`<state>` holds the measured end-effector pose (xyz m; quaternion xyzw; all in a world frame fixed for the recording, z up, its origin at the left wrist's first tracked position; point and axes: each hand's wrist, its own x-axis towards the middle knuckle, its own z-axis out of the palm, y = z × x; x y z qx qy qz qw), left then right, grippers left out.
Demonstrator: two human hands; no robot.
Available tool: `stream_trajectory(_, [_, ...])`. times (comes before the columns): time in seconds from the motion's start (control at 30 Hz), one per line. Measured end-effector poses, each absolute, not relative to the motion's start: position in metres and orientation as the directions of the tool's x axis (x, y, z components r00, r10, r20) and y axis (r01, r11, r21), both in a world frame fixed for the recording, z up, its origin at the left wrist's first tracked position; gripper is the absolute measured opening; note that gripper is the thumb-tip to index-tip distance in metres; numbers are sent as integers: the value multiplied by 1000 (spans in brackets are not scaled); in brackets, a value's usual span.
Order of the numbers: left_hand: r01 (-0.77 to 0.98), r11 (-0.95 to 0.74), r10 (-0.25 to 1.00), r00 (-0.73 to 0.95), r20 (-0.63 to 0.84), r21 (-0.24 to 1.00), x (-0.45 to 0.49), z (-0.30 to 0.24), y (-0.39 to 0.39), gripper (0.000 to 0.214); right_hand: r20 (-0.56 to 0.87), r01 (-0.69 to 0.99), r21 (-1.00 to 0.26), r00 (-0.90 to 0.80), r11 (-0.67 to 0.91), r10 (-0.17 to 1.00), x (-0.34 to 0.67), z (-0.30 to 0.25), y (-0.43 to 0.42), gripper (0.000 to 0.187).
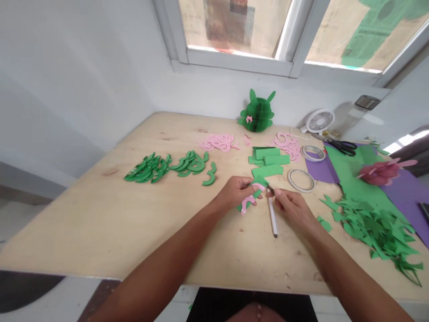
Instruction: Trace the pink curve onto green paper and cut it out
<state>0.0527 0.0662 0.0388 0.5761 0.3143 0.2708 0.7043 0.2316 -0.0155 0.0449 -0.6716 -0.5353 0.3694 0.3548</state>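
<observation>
Near the middle of the table, my left hand (239,190) is closed on a green paper strip (259,181) with a pink scalloped paper cutout (250,198) lying over it. Thumb on top, it pinches the two together. My right hand (291,203) pinches a small dark, slim tool (270,189), its tip at the right edge of the papers; its exact kind is unclear. Below, between the hands, a white pen (273,219) with a dark end lies on the table. Just beyond are stacked green paper strips (271,156).
Green curved cutouts (191,162) lie left, pink cutouts (219,142) behind. Tape rolls (301,180), black scissors (342,146), green scraps (375,226) and a pink paper figure (382,172) are right. A green honeycomb figure (258,114) and white fan (320,120) stand by the wall.
</observation>
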Motion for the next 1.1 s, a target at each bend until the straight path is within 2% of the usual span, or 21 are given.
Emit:
stream_trajectory(0.53, [-11,201,736,662,-144,980,55,38,66,26,-138,477,-857,153,-195,979,228,46,-14,63])
stream_trajectory(1.1, [-4,184,728,672,-133,983,54,34,66,29,-137,424,-886,146,-187,980,229,45,-14,57])
